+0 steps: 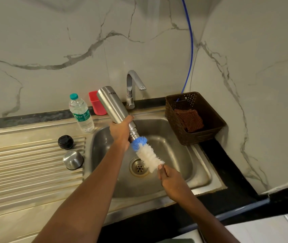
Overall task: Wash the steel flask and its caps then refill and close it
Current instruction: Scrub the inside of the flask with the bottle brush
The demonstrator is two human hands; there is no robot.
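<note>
Left hand clamps the flask; right hand pinches the brush — drive it straight into the mouth, twisting.

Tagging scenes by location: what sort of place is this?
Most likely a home kitchen sink area. A steel sink with a ribbed drainboard is set in a dark counter under a tap, with marble-look wall tiles behind. The left hand holds a steel flask over the basin.

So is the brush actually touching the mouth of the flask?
Touching. The head view shows the blue bristles of the brush pressed against the mouth of the flask, with no gap, as the left hand grips the flask's neck.
</note>
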